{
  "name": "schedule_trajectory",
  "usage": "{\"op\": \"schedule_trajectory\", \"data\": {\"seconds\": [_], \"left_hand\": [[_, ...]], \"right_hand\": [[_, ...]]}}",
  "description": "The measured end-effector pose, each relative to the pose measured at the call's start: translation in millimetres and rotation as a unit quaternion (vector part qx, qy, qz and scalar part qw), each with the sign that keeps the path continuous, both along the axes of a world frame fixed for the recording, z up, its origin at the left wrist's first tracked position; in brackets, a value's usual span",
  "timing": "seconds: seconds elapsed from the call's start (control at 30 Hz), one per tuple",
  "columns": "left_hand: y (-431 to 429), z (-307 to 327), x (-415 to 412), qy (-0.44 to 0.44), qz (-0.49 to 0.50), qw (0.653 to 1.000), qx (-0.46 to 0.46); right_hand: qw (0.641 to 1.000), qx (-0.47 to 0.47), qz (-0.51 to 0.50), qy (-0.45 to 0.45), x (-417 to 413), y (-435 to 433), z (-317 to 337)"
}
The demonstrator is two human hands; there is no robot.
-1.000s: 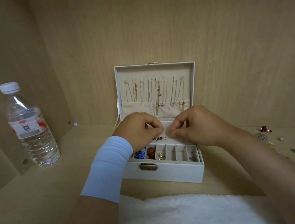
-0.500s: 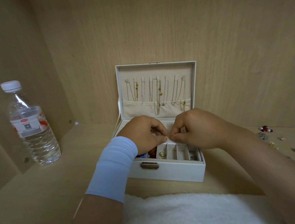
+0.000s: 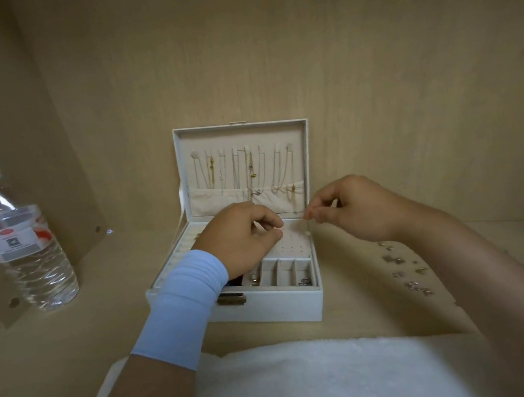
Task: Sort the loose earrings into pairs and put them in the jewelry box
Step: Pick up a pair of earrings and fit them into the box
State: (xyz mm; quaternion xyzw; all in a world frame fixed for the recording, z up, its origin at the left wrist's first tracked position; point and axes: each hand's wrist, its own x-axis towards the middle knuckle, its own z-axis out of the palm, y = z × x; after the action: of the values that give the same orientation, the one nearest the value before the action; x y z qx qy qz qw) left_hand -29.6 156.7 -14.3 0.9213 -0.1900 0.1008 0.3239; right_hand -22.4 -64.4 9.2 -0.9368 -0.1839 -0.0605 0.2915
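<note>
Left hand (image 3: 242,234) and right hand (image 3: 349,209) hover over the box (image 3: 269,308) panel (image 3: 289,245) at centre. Each is pinched narrow, contents indiscernible, probably seating one of the earrings (image 3: 404,265) lying centre-right.

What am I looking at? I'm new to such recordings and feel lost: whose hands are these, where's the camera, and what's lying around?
No machine: a person wears a camera on the head, looking down at their own hands. The left hand, with a pale blue wristband, and the right hand are over an open jewelry box on a shelf. Loose earrings lie to its right, a water bottle stands to its left. The fingertips curl as if pinching; anything held is too small to see.
</note>
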Motion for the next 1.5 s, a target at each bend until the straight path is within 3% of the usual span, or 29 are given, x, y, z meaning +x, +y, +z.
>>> {"op": "schedule_trajectory", "data": {"seconds": [0.2,0.5,0.7,1.1,1.3,1.5], "left_hand": [[-73,8,-9,-0.032,-0.066,0.997,0.016],[-164,-13,3,0.109,-0.096,0.975,0.168],[-175,-38,9,0.128,-0.105,0.975,0.145],[-164,-45,18,0.117,-0.111,0.984,0.071],[-162,-39,19,0.134,-0.057,0.989,-0.014],[-152,-20,19,0.099,-0.024,0.994,0.035]], "right_hand": [[0.998,-0.021,-0.052,-0.007,-19,-76,-1],[0.984,-0.124,-0.070,0.103,-20,-114,-32],[0.977,-0.152,-0.047,0.143,-15,-116,-38],[0.980,-0.119,-0.036,0.157,-10,-113,-44],[0.986,-0.071,-0.056,0.137,-8,-111,-45],[0.985,-0.106,-0.040,0.129,-12,-100,-48]]}}
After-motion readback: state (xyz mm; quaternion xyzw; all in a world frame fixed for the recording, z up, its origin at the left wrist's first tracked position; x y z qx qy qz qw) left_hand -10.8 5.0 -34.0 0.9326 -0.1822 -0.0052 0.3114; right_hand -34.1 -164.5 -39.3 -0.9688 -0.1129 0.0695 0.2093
